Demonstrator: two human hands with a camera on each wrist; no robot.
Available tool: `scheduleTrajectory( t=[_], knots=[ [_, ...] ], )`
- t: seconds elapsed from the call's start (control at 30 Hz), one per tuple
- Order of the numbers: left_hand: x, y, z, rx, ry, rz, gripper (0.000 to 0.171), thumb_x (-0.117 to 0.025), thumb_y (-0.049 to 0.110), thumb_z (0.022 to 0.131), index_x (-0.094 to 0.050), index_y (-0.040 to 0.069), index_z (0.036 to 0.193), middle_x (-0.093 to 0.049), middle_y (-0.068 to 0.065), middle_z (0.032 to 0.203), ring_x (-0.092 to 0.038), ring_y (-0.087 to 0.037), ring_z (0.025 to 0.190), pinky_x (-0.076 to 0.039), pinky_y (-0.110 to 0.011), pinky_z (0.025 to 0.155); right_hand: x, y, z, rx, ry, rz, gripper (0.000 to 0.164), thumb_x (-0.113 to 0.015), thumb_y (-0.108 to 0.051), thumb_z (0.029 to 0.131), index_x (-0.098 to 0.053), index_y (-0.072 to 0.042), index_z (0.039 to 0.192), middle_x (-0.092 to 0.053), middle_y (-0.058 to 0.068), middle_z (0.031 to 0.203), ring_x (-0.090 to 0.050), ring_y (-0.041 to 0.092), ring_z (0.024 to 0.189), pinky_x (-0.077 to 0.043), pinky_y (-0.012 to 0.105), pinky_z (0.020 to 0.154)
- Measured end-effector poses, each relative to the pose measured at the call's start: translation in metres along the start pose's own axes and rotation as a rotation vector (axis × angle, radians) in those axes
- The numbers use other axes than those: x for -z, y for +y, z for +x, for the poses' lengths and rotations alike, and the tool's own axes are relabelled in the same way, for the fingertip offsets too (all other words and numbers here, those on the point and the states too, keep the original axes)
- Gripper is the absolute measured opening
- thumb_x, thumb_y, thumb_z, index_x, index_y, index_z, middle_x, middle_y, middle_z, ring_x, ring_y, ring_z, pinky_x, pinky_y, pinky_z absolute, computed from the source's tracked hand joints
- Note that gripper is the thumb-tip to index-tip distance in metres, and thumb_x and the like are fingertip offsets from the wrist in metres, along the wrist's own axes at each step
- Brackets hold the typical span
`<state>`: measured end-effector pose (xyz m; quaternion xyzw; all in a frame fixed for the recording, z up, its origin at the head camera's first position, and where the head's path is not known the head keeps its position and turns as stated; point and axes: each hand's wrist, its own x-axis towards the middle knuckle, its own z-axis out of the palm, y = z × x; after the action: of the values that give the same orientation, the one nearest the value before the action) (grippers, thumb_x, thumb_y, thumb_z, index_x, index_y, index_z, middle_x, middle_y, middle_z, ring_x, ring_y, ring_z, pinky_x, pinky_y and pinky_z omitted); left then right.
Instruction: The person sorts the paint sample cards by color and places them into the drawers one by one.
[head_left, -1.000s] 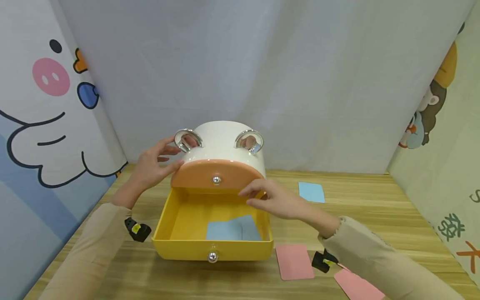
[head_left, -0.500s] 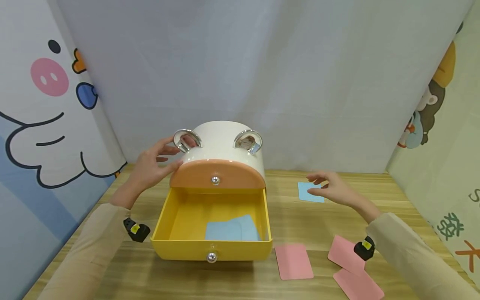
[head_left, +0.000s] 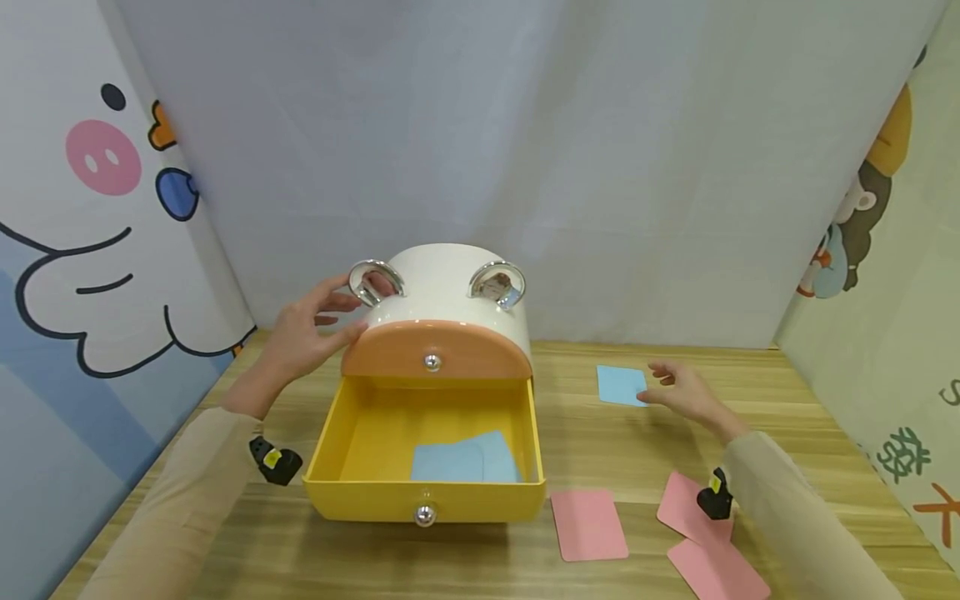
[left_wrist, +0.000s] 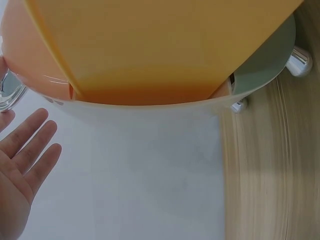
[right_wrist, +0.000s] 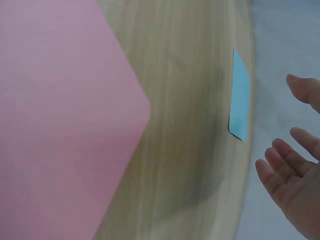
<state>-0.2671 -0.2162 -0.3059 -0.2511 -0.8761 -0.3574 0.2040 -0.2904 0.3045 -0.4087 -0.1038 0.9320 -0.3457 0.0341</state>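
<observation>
My left hand [head_left: 302,335] rests against the left side of a white desktop drawer box [head_left: 450,287], thumb at its front edge and fingers behind one of its silver ring ears. The left wrist view shows those fingers [left_wrist: 35,145] spread and straight. Below the orange upper drawer front [head_left: 435,348], the yellow drawer [head_left: 426,500] is pulled out with blue cards [head_left: 465,458] inside. My right hand [head_left: 686,396] is at the right edge of a single blue card [head_left: 621,385] on the table, thumb and fingers apart. In the right wrist view that blue card [right_wrist: 240,97] lies flat.
One pink card [head_left: 589,525] lies right of the drawer. Two more overlapping pink cards [head_left: 718,568] lie under the right forearm. A grey-white curtain [head_left: 637,167] closes off the table's back edge, and printed panels stand at both sides.
My right hand has moved from over the drawer's right side to the blue card at the back right, then slightly right to its edge. My left hand stays at the box.
</observation>
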Motion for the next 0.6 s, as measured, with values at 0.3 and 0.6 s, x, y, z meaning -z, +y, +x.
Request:
scheduleTrajectory(
  t=[0.3,0.6],
  knots=[
    [-0.002,-0.001,0.002,0.0,-0.003,-0.003,0.06,-0.065,0.02,0.084,-0.039,0.005,0.135,-0.061,-0.022,0.108,-0.057,-0.037,0.1,-0.048,-0.053,0.081,-0.021,0.02,0.012,-0.077,0.017,0.056,0.079,-0.067,-0.026,0.081,-0.026,0.016,0.134,-0.037,0.037,0.128,-0.038,0.048,0.116,-0.037,0.054,0.094],
    [-0.002,0.0,0.001,0.012,0.01,-0.031,0.057,-0.065,0.017,0.084,-0.041,0.002,0.133,-0.061,-0.021,0.107,-0.058,-0.037,0.099,-0.048,-0.053,0.081,-0.034,0.008,0.027,-0.183,0.044,-0.005,0.092,-0.069,-0.032,0.079,-0.018,0.019,0.134,-0.032,0.04,0.13,-0.033,0.051,0.12,-0.033,0.054,0.098]
  ],
)
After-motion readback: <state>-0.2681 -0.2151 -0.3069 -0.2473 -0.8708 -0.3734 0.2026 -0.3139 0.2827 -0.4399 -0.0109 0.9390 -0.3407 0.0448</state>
